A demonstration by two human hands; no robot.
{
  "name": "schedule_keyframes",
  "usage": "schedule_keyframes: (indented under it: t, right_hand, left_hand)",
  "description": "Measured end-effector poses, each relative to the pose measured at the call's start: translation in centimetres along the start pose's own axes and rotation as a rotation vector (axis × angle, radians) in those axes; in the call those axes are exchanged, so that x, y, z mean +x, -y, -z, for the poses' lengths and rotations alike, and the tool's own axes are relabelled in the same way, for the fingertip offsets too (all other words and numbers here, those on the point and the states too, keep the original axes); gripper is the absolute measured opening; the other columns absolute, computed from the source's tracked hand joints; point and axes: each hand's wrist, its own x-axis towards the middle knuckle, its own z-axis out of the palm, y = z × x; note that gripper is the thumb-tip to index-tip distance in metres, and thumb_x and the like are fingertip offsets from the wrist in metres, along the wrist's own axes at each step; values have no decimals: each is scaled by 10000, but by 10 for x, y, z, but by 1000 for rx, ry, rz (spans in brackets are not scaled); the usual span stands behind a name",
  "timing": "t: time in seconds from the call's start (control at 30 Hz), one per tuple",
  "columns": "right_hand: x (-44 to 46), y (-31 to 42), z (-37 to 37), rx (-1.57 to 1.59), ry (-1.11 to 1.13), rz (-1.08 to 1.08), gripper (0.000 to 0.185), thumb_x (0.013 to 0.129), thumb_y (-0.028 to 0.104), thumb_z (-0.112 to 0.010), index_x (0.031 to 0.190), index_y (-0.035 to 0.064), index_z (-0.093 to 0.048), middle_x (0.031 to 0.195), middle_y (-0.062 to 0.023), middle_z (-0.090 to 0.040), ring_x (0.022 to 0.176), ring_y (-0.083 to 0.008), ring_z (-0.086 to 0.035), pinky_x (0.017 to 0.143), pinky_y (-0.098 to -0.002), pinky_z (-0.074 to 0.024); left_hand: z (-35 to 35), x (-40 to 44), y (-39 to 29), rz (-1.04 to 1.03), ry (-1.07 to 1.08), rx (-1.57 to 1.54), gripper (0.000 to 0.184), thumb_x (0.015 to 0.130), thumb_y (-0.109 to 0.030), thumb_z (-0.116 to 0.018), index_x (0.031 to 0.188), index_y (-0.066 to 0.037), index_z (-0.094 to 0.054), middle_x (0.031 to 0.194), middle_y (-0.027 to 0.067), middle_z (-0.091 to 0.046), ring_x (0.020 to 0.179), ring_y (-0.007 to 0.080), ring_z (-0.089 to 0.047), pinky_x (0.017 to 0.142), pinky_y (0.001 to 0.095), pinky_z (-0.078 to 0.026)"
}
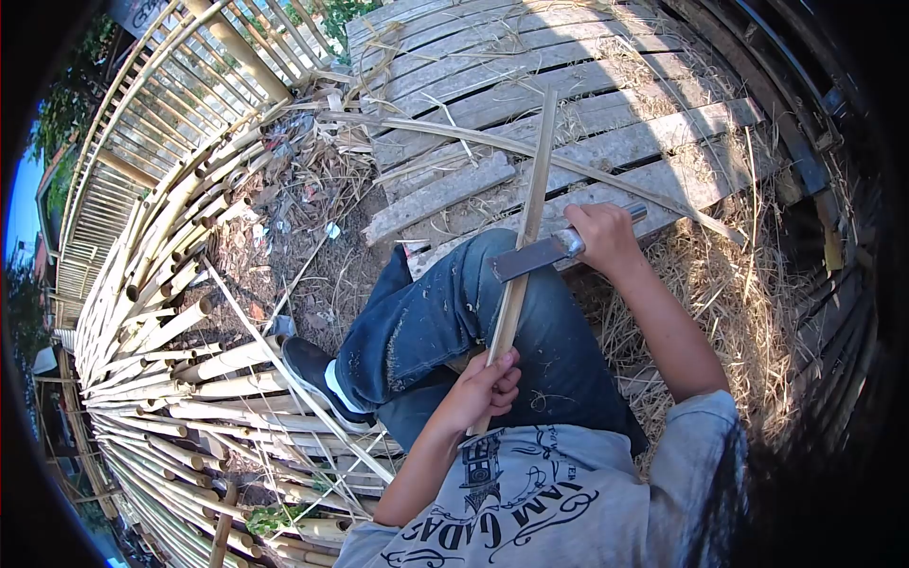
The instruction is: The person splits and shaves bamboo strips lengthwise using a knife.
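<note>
A long, narrow bamboo strip (pixel 537 180) slants up from my lap, across my raised knee and over the wooden slats. Near its lower end, my left hand (pixel 485 388) is closed around it. My right hand (pixel 604 237) grips the handle of a knife (pixel 530 257), whose wide, dark blade lies across the strip at the knee. Small shavings cling to my blue trousers.
Weathered wooden slats (pixel 473 71) stretch ahead, with a loose short plank (pixel 440 199) and thin strips on them. Many bamboo poles (pixel 227 362) lie fanned out at left, below a bamboo fence (pixel 161 123). Dry straw (pixel 729 312) covers the ground at right.
</note>
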Motion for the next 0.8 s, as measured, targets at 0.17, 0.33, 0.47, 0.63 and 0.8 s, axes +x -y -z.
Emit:
schedule_keyframes:
  t: [0.17, 0.33, 0.47, 0.63, 0.8]
  right_hand:
    - [9, 47, 25, -12, 138, -89, 232, 701, 207, -697, 812, 72, -544, 638, -93, -584, 596, -295, -618, 555, -403, -485]
    - [13, 51, 24, -67, 144, 29, 176, 681, 62, -633, 819, 75, -524, 632, -95, -588, 600, -276, -642, 527, -375, -502]
    - [13, 35, 29, -73, 185, -44, 136, 704, 69, -610, 806, 75, -521, 630, -96, -586, 578, -271, -639, 515, -384, -505]
    - [0, 23, 31, -102, 210, -18, 253, 639, 60, -682, 837, 77, -526, 668, -97, -575, 620, -301, -635, 554, -402, -500]
    - [-9, 44, 39, -75, 219, 112, 70, 749, 77, -568, 806, 81, -527, 617, -85, -574, 579, -255, -642, 500, -373, -503]
  left_hand:
    - [0, 5, -3, -62, -5, -33, 209, 1012, -316, -426, 894, -146, -395, 630, -64, -225, 475, 39, -210, 392, 195, -155]
    - [-3, 11, -8, -3, -33, 12, 236, 1017, -297, -422, 832, -168, -355, 628, -67, -231, 472, 34, -222, 392, 199, -157]
    - [0, 17, -9, 37, 21, -23, 228, 1018, -308, -422, 845, -167, -378, 635, -65, -235, 479, 35, -221, 397, 198, -156]
    - [1, 16, -8, 68, 35, -57, 215, 1019, -315, -418, 865, -165, -400, 634, -66, -238, 481, 35, -222, 398, 195, -163]
    - [-2, 21, -6, 19, 6, 63, 214, 1023, -335, -397, 899, -161, -390, 637, -64, -238, 483, 39, -223, 402, 189, -165]
